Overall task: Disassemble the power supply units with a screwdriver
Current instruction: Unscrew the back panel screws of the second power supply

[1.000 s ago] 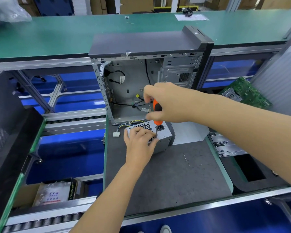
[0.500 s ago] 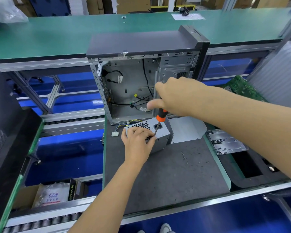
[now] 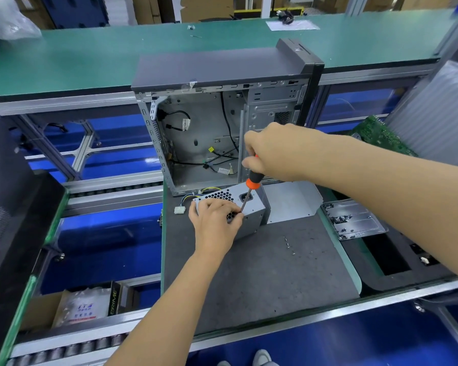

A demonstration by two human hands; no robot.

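A small silver power supply unit (image 3: 251,212) with a honeycomb vent lies on the dark grey mat (image 3: 262,273), its coloured wires and white plug (image 3: 179,210) trailing left. My left hand (image 3: 214,220) presses down on its near left part. My right hand (image 3: 275,151) grips an orange-and-black screwdriver (image 3: 252,180) from above. The thin shaft slants down to the unit's top face, beside my left fingers. The tip is partly hidden by them.
An open computer case (image 3: 222,112) stands upright right behind the unit, loose cables inside. A grey metal panel (image 3: 291,202) leans to the right. A screw tray (image 3: 352,220) and green circuit board (image 3: 378,136) sit further right. Small screws (image 3: 288,243) lie on the mat.
My right hand has lifted higher up the screwdriver handle, and the shaft now slants down to a lower-left spot by my left fingers. The left hand keeps its hold.
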